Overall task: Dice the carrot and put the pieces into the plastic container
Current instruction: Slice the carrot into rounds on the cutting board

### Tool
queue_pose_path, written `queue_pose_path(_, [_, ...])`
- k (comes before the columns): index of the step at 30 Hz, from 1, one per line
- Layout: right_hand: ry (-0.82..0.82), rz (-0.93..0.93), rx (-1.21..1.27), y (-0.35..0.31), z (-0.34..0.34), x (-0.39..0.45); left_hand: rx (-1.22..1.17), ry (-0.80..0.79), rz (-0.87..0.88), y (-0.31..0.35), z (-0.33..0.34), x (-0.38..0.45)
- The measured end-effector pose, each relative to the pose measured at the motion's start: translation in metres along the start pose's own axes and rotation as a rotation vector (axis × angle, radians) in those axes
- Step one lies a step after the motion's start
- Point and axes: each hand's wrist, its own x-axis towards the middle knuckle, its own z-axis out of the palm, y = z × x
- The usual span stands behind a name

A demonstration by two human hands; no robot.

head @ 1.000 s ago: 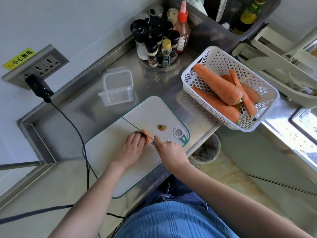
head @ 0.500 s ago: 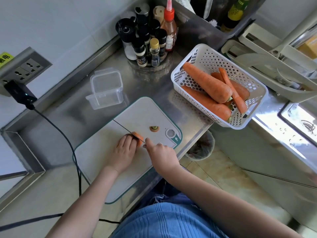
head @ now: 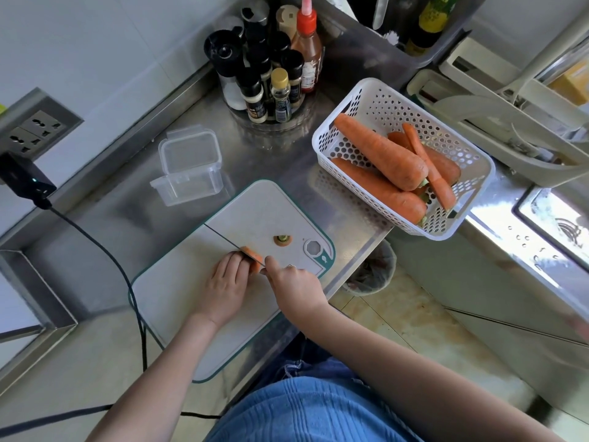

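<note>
A short orange carrot piece [head: 255, 257] lies on the white cutting board [head: 178, 291]. My left hand [head: 227, 283] covers most of it and holds it down with curled fingers. My right hand [head: 293, 285] grips a knife [head: 228, 239] whose thin blade runs up-left across the board and sits on the carrot. The cut-off carrot top [head: 282, 240] lies alone near the board's handle hole. An open clear plastic container [head: 190, 167] stands behind the board, nothing visible inside, its lid hinged to the left.
A white perforated basket [head: 360, 100] with several whole carrots [head: 381, 151] sits at the right counter edge. A round rack of spice bottles [head: 271, 74] stands at the back. A black cable [head: 105, 260] crosses the steel counter left of the board. A bin [head: 371, 272] stands below the edge.
The camera view has shifted slightly. Both hands stay at the carrot piece with the knife blade on it; nothing else has moved.
</note>
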Motion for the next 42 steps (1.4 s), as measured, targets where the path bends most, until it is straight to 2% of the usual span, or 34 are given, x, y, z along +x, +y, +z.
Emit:
queue_pose_path(12, [-0.029, -0.032, 0.061, 0.002, -0.003, 0.01, 0.013, 0.028, 0.014, -0.002, 0.005, 0.0])
queue_pose_path(21, [-0.168, -0.003, 0.046, -0.007, -0.016, 0.022, -0.012, -0.002, 0.007, -0.004, 0.007, -0.003])
queue_pose_path(30, [-0.183, -0.004, 0.043, -0.008, -0.022, 0.021, -0.046, -0.052, -0.038, -0.005, 0.002, -0.003])
queue_pose_path(33, [-0.121, -0.03, 0.072, -0.004, -0.022, 0.015, -0.045, -0.061, -0.035, -0.004, -0.002, -0.001])
queue_pose_path(42, [-0.124, 0.006, -0.064, 0.01, -0.019, -0.001, -0.026, -0.055, -0.058, 0.0, -0.01, -0.002])
